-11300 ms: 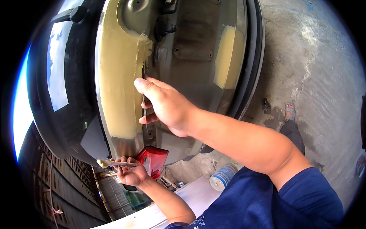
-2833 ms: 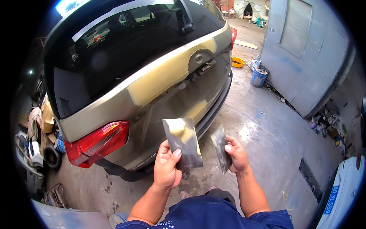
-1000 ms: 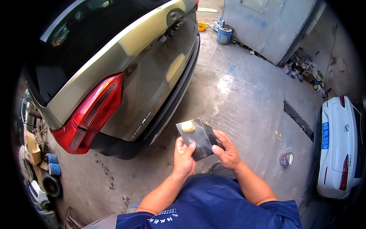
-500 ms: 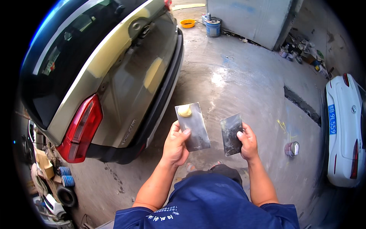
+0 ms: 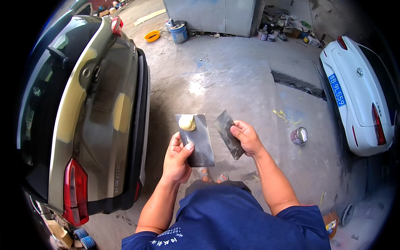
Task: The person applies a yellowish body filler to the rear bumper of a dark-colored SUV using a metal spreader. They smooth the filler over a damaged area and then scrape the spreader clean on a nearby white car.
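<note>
My left hand (image 5: pixel 176 160) grips a flat metal plate (image 5: pixel 200 146) by its left side, thumb across its face. A dollop of pale yellow body filler (image 5: pixel 187 122) sits near the plate's top. My right hand (image 5: pixel 246 138) pinches a thin, dark, filler-smeared spreader (image 5: pixel 228 135) by its right edge; it tilts and stands a little apart from the plate. To the left is the rear of a beige car (image 5: pixel 104 137), with dried yellow filler patches (image 5: pixel 121 112) on its tailgate and along its window edge.
A white car (image 5: pixel 354 96) stands at the right, and a lidded tin (image 5: pixel 298 136) sits on the concrete floor nearby. At the back are a yellow basin (image 5: pixel 152 36), a blue bucket (image 5: pixel 179 33), a grey cabinet (image 5: pixel 208 16) and piled clutter (image 5: pixel 287 27). A trench (image 5: pixel 298 83) cuts the floor.
The view has swung to the right, so the beige car sits further left. My right hand has brought the spreader closer to the plate and tilted it. Both grips remain.
</note>
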`<state>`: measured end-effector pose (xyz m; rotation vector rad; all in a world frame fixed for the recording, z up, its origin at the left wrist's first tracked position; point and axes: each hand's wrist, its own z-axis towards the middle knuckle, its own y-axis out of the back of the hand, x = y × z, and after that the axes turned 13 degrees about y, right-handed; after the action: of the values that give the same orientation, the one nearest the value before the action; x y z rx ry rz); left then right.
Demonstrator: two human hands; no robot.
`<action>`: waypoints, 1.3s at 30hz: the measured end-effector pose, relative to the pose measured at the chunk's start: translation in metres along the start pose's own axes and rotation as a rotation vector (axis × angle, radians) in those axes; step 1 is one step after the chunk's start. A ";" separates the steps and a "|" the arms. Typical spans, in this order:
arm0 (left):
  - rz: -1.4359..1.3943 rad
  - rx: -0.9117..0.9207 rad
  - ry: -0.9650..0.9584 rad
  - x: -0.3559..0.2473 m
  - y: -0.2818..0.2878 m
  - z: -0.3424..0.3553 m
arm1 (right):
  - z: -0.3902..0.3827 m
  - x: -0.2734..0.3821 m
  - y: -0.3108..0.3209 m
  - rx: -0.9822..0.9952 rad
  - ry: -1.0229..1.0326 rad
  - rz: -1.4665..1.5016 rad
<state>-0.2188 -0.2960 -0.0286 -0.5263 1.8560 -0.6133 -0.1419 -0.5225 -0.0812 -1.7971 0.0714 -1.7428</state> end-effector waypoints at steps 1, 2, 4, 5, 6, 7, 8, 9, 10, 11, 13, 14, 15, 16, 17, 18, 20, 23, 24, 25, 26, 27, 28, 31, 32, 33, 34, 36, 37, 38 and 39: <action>0.027 -0.021 -0.057 -0.003 -0.002 0.009 | 0.001 0.006 0.006 -0.080 0.029 -0.032; 0.048 -0.046 -0.126 -0.007 -0.004 0.019 | 0.002 0.011 0.006 -0.072 0.068 -0.062; 0.068 -0.041 -0.238 -0.012 0.003 0.041 | -0.011 0.019 -0.003 -0.065 0.149 -0.120; 0.015 -0.009 -0.235 -0.014 0.003 0.050 | -0.013 0.019 -0.013 -0.060 0.180 -0.198; -0.037 0.023 -0.231 -0.016 0.002 0.059 | -0.010 0.015 -0.020 -0.066 0.185 -0.368; -0.090 0.064 -0.216 -0.018 0.001 0.069 | -0.005 0.012 -0.025 -0.086 0.186 -0.543; -0.105 0.136 -0.183 -0.018 0.004 0.078 | 0.004 0.006 -0.027 -0.116 0.227 -0.638; -0.062 0.194 -0.155 -0.017 0.007 0.087 | 0.013 0.008 -0.027 -0.143 0.202 -0.649; -0.023 0.250 -0.136 -0.017 0.009 0.097 | 0.026 0.016 -0.027 -0.162 0.180 -0.661; 0.025 0.303 -0.116 -0.017 0.012 0.106 | 0.038 0.025 -0.027 -0.182 0.158 -0.662; 0.078 0.355 -0.082 -0.022 0.016 0.124 | 0.054 0.040 -0.022 -0.186 0.251 -0.793; 0.071 0.381 -0.049 -0.028 0.014 0.131 | 0.057 0.040 -0.018 -0.194 0.310 -0.833; 0.064 0.406 -0.016 -0.033 0.011 0.137 | 0.058 0.041 -0.014 -0.201 0.367 -0.875; 0.054 0.413 -0.011 -0.037 0.007 0.143 | 0.055 0.042 -0.013 -0.204 0.355 -0.952; 0.124 0.444 -0.004 -0.037 0.008 0.151 | 0.058 0.047 -0.008 -0.212 0.336 -0.943; 0.194 0.476 0.003 -0.036 0.011 0.161 | 0.060 0.053 -0.004 -0.220 0.316 -0.934; 0.419 0.533 0.020 -0.034 0.008 0.175 | 0.062 0.069 0.003 -0.253 0.314 -0.937; 0.423 0.579 0.137 -0.036 -0.007 0.200 | 0.072 0.103 0.022 -0.215 0.326 -1.053; 0.377 0.619 0.128 -0.035 -0.018 0.208 | 0.069 0.102 0.035 -0.211 0.372 -1.135; 0.398 0.620 0.139 -0.031 -0.025 0.216 | 0.068 0.102 0.047 -0.218 0.351 -1.148; 0.418 0.620 0.148 -0.027 -0.032 0.224 | 0.066 0.102 0.060 -0.224 0.331 -1.161; 0.437 0.619 0.157 -0.023 -0.039 0.233 | 0.067 0.105 0.072 -0.227 0.310 -1.173; 0.501 0.635 0.158 -0.019 -0.047 0.242 | 0.071 0.109 0.084 -0.219 0.306 -1.163; 0.555 0.614 0.220 -0.010 -0.084 0.270 | 0.082 0.123 0.123 -0.222 0.299 -1.121; 0.485 0.601 0.239 -0.006 -0.097 0.280 | 0.083 0.126 0.137 -0.244 0.298 -1.099; 0.416 0.587 0.258 -0.001 -0.111 0.291 | 0.084 0.128 0.151 -0.267 0.296 -1.076; 0.348 0.570 0.275 0.003 -0.124 0.301 | 0.085 0.126 0.164 -0.305 0.302 -1.029; 0.343 0.586 0.267 0.014 -0.147 0.321 | 0.084 0.123 0.184 -0.385 0.305 -0.946; 0.335 0.598 0.266 0.020 -0.159 0.330 | 0.087 0.132 0.194 -0.398 0.277 -0.886; 0.341 0.590 0.285 0.023 -0.170 0.338 | 0.092 0.141 0.202 -0.412 0.248 -0.826; 0.387 0.603 0.254 0.025 -0.183 0.347 | 0.097 0.150 0.210 -0.425 0.220 -0.765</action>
<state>0.1106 -0.5102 -0.0369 0.3131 1.8157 -0.9498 0.0452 -0.7201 -0.0390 -2.0810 -0.1972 -2.6203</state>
